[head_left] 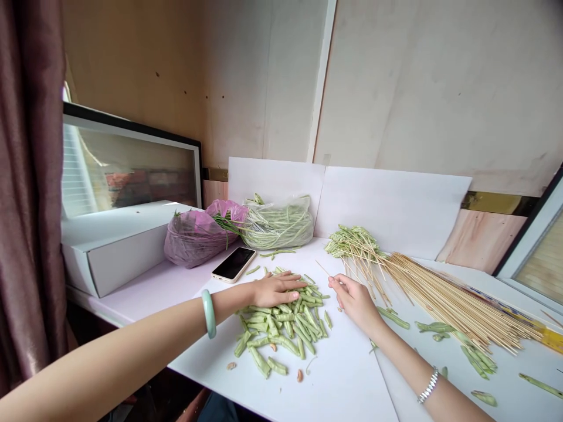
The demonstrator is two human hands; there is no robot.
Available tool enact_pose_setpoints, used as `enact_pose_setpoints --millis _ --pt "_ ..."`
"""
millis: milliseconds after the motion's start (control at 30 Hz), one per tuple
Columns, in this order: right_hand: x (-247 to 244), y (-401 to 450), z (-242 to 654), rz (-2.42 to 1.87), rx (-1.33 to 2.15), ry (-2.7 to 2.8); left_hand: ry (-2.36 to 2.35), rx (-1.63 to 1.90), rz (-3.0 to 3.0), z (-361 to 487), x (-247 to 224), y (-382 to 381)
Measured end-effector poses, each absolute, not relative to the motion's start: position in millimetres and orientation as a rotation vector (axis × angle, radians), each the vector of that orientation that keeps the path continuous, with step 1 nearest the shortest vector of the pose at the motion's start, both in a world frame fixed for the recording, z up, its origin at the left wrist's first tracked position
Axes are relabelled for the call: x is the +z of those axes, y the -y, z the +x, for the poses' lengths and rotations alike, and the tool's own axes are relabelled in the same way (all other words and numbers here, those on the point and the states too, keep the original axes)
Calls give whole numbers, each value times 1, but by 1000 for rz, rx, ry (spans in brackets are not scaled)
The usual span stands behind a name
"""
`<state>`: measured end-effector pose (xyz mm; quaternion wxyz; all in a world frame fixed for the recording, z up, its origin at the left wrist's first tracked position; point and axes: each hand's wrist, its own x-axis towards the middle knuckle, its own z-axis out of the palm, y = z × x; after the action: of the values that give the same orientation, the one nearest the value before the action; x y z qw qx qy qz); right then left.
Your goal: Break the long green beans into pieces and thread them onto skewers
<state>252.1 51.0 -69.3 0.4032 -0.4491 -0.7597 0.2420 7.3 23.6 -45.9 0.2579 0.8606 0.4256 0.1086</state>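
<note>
My left hand (278,288) lies flat, fingers stretched out, over the far part of a heap of cut green bean pieces (281,328). Whether it has a piece beneath the palm is hidden. Just right of the heap, my right hand (352,296) pinches a thin bamboo skewer (323,268) whose bare end points up and to the left. No bean shows on that visible stretch. Behind my right hand lies a bunch of skewers threaded with bean pieces (352,241), their sticks toward me.
Many loose bamboo skewers (461,302) spread across the right side, with stray bean pieces (479,358) around them. A phone (234,264) lies left of the heap. Behind it stand a purple bag (197,237) and a clear bag of long beans (281,223). A white box (127,258) is farther left.
</note>
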Motion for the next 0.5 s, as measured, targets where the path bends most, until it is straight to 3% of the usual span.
enact_pose_setpoints --millis 167,500 --pt "-70 -53 253 -1135 592 1927 -1228 135 2424 12 -35 -47" --pt "-63 -48 249 -1158 437 1988 -1855 499 2566 -40 22 -140"
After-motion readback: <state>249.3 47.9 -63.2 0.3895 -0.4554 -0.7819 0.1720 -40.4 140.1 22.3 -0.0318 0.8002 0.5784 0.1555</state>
